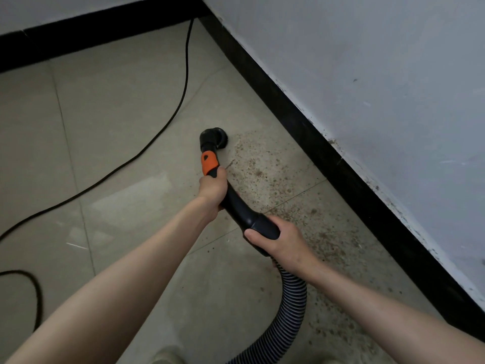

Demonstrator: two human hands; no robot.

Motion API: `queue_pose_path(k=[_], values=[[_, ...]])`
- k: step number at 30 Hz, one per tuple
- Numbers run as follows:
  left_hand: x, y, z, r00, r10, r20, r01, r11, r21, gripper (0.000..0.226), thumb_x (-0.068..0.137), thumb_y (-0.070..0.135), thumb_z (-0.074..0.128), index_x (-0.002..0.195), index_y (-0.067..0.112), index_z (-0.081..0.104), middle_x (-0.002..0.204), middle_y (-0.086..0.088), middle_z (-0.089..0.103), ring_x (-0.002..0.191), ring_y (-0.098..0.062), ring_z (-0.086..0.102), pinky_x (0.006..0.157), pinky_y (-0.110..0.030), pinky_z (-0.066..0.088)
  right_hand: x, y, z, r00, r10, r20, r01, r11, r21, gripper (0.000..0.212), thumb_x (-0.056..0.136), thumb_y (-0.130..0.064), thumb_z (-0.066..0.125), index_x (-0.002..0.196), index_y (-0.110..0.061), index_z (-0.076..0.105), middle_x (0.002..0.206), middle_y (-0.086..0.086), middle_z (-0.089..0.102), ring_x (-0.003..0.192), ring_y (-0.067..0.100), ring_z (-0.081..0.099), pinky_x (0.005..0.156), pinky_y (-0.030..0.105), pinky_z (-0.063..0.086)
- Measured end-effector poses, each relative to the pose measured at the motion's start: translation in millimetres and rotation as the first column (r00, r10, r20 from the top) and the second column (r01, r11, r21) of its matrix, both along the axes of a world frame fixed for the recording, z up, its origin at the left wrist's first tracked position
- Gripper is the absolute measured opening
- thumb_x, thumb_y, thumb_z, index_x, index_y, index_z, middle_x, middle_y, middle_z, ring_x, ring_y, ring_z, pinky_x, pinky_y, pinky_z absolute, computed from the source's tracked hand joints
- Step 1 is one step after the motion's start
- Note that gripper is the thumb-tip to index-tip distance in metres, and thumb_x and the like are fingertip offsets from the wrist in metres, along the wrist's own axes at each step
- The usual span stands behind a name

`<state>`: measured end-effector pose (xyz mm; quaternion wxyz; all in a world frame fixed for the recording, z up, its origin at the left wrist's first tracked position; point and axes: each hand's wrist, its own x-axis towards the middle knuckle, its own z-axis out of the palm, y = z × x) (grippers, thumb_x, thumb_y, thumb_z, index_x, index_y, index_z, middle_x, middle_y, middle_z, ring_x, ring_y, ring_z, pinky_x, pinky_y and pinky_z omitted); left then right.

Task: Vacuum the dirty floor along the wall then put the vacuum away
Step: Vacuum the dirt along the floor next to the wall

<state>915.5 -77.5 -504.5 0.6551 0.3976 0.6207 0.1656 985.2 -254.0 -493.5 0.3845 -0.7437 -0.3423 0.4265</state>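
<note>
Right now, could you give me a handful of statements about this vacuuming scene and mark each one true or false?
1. Both hands grip the vacuum wand. True: the left hand holds it below the orange section, the right hand where the hose joins.
2. The brush nozzle sits at the far edge of the dirt. True.
3. The skirting board is white. False: it is black.
4. The ribbed hose runs off toward the far corner. False: it curves down toward the person.
5. A black cable lies on the tiles. True.
</note>
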Motion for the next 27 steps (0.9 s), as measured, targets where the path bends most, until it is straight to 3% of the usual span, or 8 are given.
queue_pose_path(k=[3, 8, 10, 14, 18, 21, 27], values=[[16.3, -4.1, -0.4, 0.997, -0.065, -0.034, 0.065, 0.998, 0.004, 0.051, 0.097, 0.04, 0.044, 0.132, 0.003, 0.037, 0.105, -0.015, 0.053, 0.099, -0.034, 0.059, 0.088, -0.047, 0.052, 6.0, -6.4, -0.4, 0.998, -0.066, -0.008, 0.066, 0.998, -0.009, 0.022, 0.079, -0.041, 0.076, 0.084, -0.023, 0.065, 0.07, -0.01, 0.061, 0.061, 0.002, 0.055, 0.059, 0.023, 0.044], [42.8, -1.0, 3.5, 0.99, -0.142, -0.028, 0.142, 0.99, 0.004, 0.055, 0.097, 0.042, 0.043, 0.134, 0.003, 0.034, 0.113, -0.018, 0.055, 0.105, -0.037, 0.059, 0.091, -0.051, 0.051, 17.9, -6.6, 3.8, 0.989, -0.134, -0.059, 0.135, 0.991, 0.003, 0.022, 0.08, -0.039, 0.075, 0.085, -0.02, 0.066, 0.074, -0.004, 0.064, 0.064, 0.005, 0.058, 0.06, 0.025, 0.047], [52.6, 1.4, 4.4, 0.985, -0.169, -0.039, 0.17, 0.985, 0.008, 0.056, 0.096, 0.043, 0.043, 0.135, 0.004, 0.033, 0.118, -0.018, 0.055, 0.105, -0.037, 0.059, 0.091, -0.051, 0.051, 21.4, -5.5, 4.3, 0.986, -0.157, -0.063, 0.158, 0.987, 0.011, 0.018, 0.082, -0.038, 0.074, 0.082, -0.022, 0.064, 0.071, -0.006, 0.061, 0.059, 0.001, 0.055, 0.056, 0.02, 0.044], [72.3, 3.7, -2.1, 0.975, -0.212, -0.063, 0.214, 0.977, 0.026, 0.053, 0.097, 0.042, 0.042, 0.133, 0.004, 0.034, 0.108, -0.015, 0.054, 0.104, -0.036, 0.06, 0.091, -0.049, 0.052, 29.4, -4.8, 2.5, 0.981, -0.185, -0.066, 0.185, 0.983, -0.005, 0.015, 0.084, -0.038, 0.071, 0.084, -0.027, 0.061, 0.073, -0.009, 0.06, 0.059, -0.006, 0.055, 0.053, 0.01, 0.041], [92.2, 1.3, -5.1, 0.961, -0.266, -0.082, 0.269, 0.963, 0.029, 0.053, 0.097, 0.042, 0.041, 0.133, 0.003, 0.034, 0.105, -0.014, 0.055, 0.097, -0.032, 0.061, 0.085, -0.043, 0.054, 36.2, -6.9, -1.8, 0.967, -0.25, -0.043, 0.25, 0.968, 0.001, 0.019, 0.084, -0.04, 0.071, 0.095, -0.027, 0.063, 0.082, -0.006, 0.066, 0.069, 0.002, 0.06, 0.06, 0.016, 0.046], [105.8, 1.4, -4.5, 0.943, -0.32, -0.094, 0.326, 0.944, 0.048, 0.055, 0.097, 0.044, 0.041, 0.132, 0.002, 0.036, 0.107, -0.015, 0.056, 0.1, -0.035, 0.062, 0.087, -0.047, 0.054, 37.8, -7.9, -5.5, 0.955, -0.296, -0.029, 0.296, 0.955, 0.006, 0.015, 0.084, -0.043, 0.07, 0.092, -0.034, 0.06, 0.085, -0.007, 0.067, 0.074, 0.003, 0.062, 0.061, 0.017, 0.048], [101.0, 6.3, -5.9, 0.944, -0.322, -0.065, 0.325, 0.945, 0.036, 0.062, 0.094, 0.047, 0.045, 0.134, 0.001, 0.037, 0.104, -0.016, 0.056, 0.101, -0.038, 0.062, 0.087, -0.051, 0.054, 37.1, -0.3, -5.5, 0.968, -0.25, -0.026, 0.25, 0.968, -0.005, 0.013, 0.086, -0.039, 0.07, 0.089, -0.032, 0.058, 0.08, -0.007, 0.063, 0.064, -0.005, 0.057, 0.054, 0.01, 0.042]])
